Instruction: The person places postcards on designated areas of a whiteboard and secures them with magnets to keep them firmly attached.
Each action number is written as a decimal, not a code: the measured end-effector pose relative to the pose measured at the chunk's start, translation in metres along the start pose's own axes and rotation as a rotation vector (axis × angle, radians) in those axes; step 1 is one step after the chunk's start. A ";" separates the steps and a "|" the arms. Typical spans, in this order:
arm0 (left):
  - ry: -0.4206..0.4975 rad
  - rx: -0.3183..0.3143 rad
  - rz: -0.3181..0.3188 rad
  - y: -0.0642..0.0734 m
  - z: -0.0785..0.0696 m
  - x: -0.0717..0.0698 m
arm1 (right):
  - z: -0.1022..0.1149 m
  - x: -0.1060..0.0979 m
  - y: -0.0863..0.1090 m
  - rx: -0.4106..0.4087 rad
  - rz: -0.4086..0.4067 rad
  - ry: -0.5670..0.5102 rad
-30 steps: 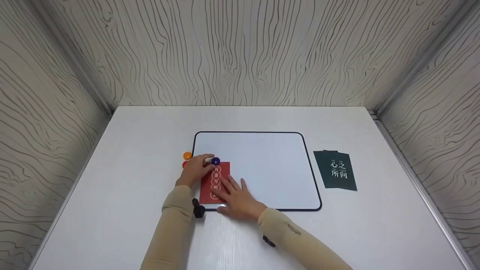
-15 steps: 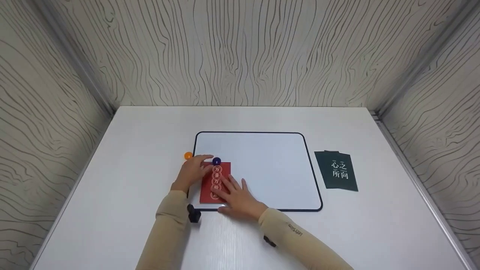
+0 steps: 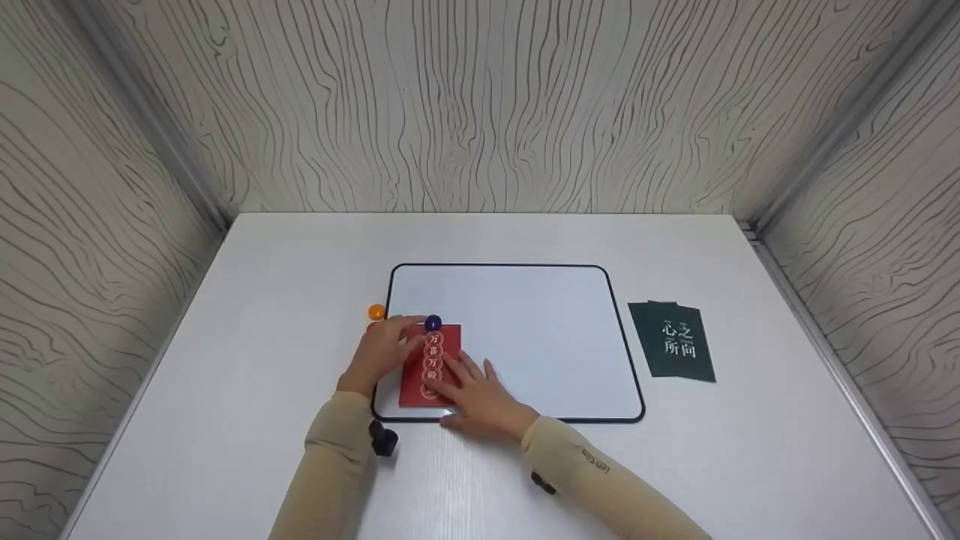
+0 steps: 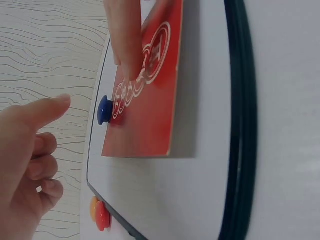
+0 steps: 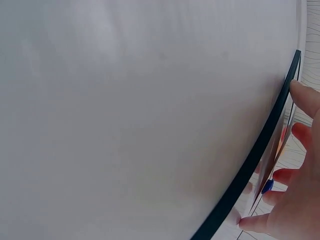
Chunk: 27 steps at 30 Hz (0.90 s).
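Before a wood-grained wall (image 3: 465,105), a white table (image 3: 675,247) is bearing a black-edged whiteboard (image 3: 540,337). The right hand (image 3: 481,399) is resting spread on a red card (image 3: 430,362) at the board's eight o'clock, while the left hand (image 3: 381,351) is holding thumb and forefinger parted near a blue magnet (image 3: 433,322) sitting at the card's twelve o'clock.

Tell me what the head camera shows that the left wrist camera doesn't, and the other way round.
Only the head view shows the dark green cards and the person's sleeves.

Only the left wrist view shows the left hand with its curled fingers in sight and a plain gap to the blue magnet. It also shows most of the red magnet, a mere sliver from the head.

Both share the white board, the red card, the orange magnet and some of the right hand.
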<state>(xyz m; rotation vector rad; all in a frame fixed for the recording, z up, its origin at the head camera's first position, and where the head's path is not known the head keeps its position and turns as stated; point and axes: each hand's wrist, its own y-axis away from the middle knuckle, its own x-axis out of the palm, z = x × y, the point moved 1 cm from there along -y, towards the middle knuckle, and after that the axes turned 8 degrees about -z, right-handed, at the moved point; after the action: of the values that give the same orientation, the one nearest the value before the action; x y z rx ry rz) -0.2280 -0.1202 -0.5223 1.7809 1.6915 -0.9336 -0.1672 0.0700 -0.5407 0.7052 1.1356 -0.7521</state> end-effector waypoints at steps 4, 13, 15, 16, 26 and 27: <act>-0.021 0.006 -0.003 0.003 0.001 0.000 | -0.001 -0.001 0.002 0.007 -0.008 -0.028; -0.082 0.040 -0.019 0.011 0.003 -0.001 | -0.001 -0.006 0.005 0.005 -0.038 -0.064; -0.090 0.044 -0.024 0.013 0.003 -0.001 | -0.002 -0.007 0.005 -0.003 -0.043 -0.065; -0.094 0.050 -0.029 0.014 0.003 -0.001 | -0.002 -0.007 0.006 -0.004 -0.044 -0.069; -0.175 0.177 -0.057 0.030 0.007 0.003 | -0.004 -0.010 0.011 0.007 -0.061 -0.123; -0.175 0.181 -0.051 0.032 0.007 0.003 | -0.004 -0.011 0.012 0.007 -0.065 -0.132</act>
<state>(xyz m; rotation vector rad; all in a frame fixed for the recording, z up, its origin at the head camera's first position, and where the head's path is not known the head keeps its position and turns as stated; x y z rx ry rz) -0.1977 -0.1268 -0.5319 1.7181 1.5908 -1.2624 -0.1619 0.0817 -0.5303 0.6173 1.0399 -0.8455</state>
